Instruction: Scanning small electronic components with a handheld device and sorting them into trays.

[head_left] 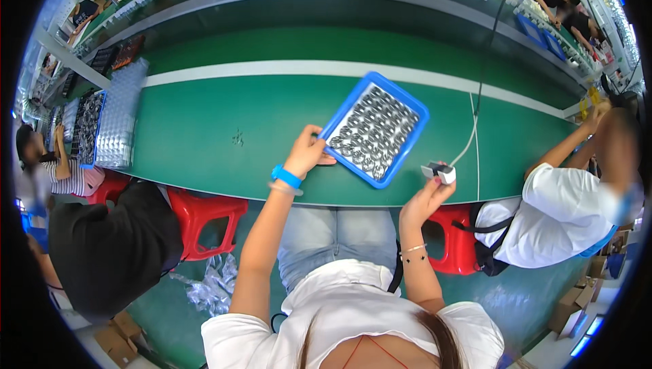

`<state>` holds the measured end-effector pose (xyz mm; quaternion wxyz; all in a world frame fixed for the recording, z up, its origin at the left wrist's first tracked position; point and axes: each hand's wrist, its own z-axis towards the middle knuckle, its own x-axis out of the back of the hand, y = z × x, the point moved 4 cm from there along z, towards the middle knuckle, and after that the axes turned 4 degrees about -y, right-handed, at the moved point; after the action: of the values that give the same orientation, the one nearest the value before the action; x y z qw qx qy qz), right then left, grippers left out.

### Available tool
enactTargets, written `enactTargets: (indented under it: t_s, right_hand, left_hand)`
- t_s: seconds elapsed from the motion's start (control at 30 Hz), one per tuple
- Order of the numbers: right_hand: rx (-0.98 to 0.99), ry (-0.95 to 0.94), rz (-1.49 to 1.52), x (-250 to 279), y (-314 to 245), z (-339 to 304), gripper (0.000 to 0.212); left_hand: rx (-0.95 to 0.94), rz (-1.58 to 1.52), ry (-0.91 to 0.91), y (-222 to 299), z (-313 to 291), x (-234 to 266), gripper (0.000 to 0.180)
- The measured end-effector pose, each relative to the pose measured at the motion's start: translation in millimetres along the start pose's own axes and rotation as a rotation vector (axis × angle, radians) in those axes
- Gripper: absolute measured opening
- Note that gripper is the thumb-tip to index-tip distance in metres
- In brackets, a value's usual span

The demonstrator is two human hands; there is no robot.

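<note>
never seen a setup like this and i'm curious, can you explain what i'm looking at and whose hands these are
There is no robot here: these are a person's own bare hands. The one picture comes from a wide fisheye camera worn on their head, looking down, so straight edges bend near the rim. On the green table lies a blue tray full of small dark parts; a few dark bits lie to its left. The left hand grips the tray's edge. The right hand holds a small white-and-black device with a cable running up from it.
</note>
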<state>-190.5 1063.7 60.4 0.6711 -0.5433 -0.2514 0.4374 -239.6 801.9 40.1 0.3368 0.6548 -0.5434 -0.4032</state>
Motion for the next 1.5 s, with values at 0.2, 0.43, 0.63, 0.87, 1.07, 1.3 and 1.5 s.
enactTargets:
  t_s: [0.2,0.43,0.63,0.87,1.07,1.3,1.5]
  right_hand:
    - [-0.037,-0.1,0.085,-29.6,20.4,-14.0,0.034]
    - [-0.028,-0.179,0.135,-44.9,27.5,13.1,0.034]
    - [-0.025,-0.354,0.164,-71.8,35.9,44.9,0.033]
    - [-0.126,-0.728,0.269,-106.7,46.4,60.7,0.031]
    - [-0.134,-0.755,0.324,-113.7,39.3,67.5,0.031]
    - [-0.091,-0.721,0.243,-52.9,15.5,73.1,0.037]
    - [-0.074,-0.801,0.11,-43.3,13.0,53.9,0.035]
  left_hand:
    - [0.006,-0.236,0.093,-45.3,-72.0,-10.4,0.021]
    - [0.201,-0.244,-0.021,-77.7,-128.1,-53.9,0.028]
    - [0.242,-0.343,-0.126,-88.9,-132.4,-83.9,0.026]
    - [0.33,-0.397,-0.203,-103.1,-121.7,-106.4,0.027]
    - [0.375,-0.166,-0.561,-68.6,-122.5,-121.8,0.025]
    - [-0.819,1.019,0.085,54.3,-51.1,-87.6,0.011]
    - [-0.928,1.254,-0.052,41.0,-6.9,-82.4,0.01]
